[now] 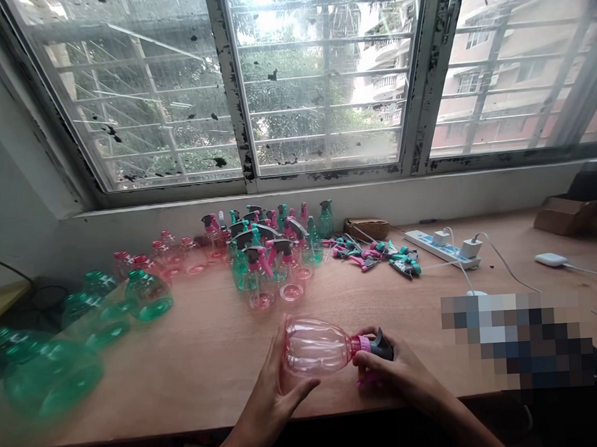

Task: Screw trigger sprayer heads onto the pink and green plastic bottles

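Note:
A clear pink spray bottle [317, 346] lies sideways in the air just above the table's front part, between my two hands. My left hand [277, 381] cups its base, the thumb stretched along the near side and the other fingers hidden behind. At the neck, my right hand [386, 365] grips the black and pink trigger spray head [379, 344], thumb in front. The pink collar sits against the bottle's neck; whether it is screwed tight I cannot tell. Part of the pink trigger shows below my right fingers.
Several spray bottles with heads [260, 279] stand by the back wall. Loose spray heads [375, 253] lie beside them, near a power strip [442, 248]. Open green bottles [149, 296] and pink bottles [195, 255] stand on the left. A cardboard box [568, 213] is at right.

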`<state>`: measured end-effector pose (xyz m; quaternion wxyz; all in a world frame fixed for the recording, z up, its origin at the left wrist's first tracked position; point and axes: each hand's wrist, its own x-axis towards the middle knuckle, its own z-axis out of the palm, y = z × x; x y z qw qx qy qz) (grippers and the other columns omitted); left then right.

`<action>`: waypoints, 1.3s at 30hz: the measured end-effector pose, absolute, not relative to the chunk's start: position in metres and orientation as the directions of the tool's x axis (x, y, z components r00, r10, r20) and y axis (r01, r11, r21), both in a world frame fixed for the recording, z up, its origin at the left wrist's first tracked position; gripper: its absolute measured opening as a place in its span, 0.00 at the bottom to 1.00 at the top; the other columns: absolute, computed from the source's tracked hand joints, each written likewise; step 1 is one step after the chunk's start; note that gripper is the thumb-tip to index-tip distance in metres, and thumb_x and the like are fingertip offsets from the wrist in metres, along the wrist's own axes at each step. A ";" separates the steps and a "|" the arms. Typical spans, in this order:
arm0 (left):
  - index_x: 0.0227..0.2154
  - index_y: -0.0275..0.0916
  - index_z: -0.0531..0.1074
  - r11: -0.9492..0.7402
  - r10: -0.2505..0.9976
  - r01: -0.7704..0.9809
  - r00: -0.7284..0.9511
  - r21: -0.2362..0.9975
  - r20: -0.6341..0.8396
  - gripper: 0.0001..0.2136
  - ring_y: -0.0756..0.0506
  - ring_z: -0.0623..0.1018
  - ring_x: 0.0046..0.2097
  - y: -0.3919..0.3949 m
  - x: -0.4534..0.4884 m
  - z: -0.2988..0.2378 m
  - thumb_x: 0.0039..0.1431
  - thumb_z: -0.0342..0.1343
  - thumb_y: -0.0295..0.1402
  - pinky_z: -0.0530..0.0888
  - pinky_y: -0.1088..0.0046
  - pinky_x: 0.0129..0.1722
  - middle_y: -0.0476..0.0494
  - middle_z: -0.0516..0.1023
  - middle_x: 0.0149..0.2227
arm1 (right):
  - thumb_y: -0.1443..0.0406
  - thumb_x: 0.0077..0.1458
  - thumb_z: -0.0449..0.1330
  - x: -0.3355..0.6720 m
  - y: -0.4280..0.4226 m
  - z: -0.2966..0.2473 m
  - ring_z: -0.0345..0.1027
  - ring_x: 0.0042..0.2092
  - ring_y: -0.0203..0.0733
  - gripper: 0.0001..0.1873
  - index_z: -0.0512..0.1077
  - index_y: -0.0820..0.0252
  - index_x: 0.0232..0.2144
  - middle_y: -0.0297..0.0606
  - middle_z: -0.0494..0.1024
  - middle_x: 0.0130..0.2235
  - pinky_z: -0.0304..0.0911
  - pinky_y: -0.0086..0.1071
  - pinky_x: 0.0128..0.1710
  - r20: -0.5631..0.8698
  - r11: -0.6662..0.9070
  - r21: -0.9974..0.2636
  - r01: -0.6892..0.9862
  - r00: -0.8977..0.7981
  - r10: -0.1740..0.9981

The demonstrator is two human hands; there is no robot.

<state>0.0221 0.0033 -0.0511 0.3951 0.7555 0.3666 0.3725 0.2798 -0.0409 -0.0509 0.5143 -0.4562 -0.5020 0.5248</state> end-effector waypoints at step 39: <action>0.70 0.50 0.42 -0.421 0.839 0.221 0.464 0.880 0.285 0.41 0.37 0.49 0.72 0.003 0.020 -0.048 0.61 0.61 0.42 0.47 0.54 0.70 0.42 0.47 0.73 | 0.53 0.52 0.70 0.280 -0.041 -0.051 0.74 0.25 0.39 0.22 0.70 0.59 0.42 0.34 0.81 0.25 0.63 0.26 0.22 0.030 0.022 -0.993 -0.113 -0.066 0.997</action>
